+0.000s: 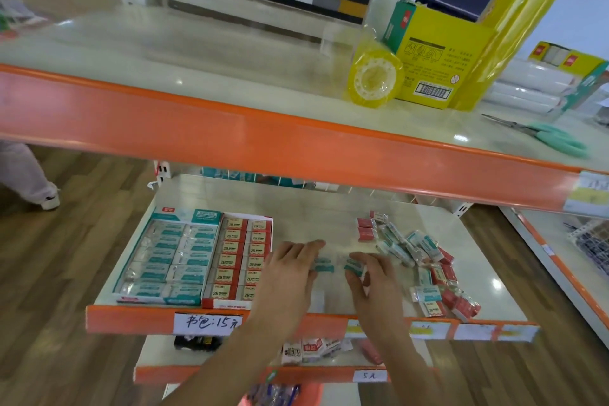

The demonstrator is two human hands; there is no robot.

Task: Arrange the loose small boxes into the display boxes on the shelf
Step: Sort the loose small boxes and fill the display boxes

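Nearest the viewer, a lower shelf (204, 372) carries small packets and a handwritten price tag. Above it, both forearms reach over the orange front edge of the middle shelf (329, 221). The left hand (290, 273) lies palm down with fingers nearly straight, its fingertips at a small teal-and-white box (322, 264); whether it grips that box cannot be told. The right hand (372, 277) pinches a second teal-and-white box (354, 266) between thumb and curled fingers, just right of the first. To the left, two display boxes stand side by side at the shelf's near left corner: a teal display box (164, 257) filled with rows of teal-and-white boxes, and, touching its right side, a red display box (242, 257) filled with red-and-cream boxes. To the right of the hands lies a loose pile (425, 260) of teal and red small boxes, running from the far middle toward the near right edge. Farther and higher, the top shelf (164, 53) holds a yellow tape roll (374, 79), a yellow carton (438, 66) and green-handled scissors (547, 135).
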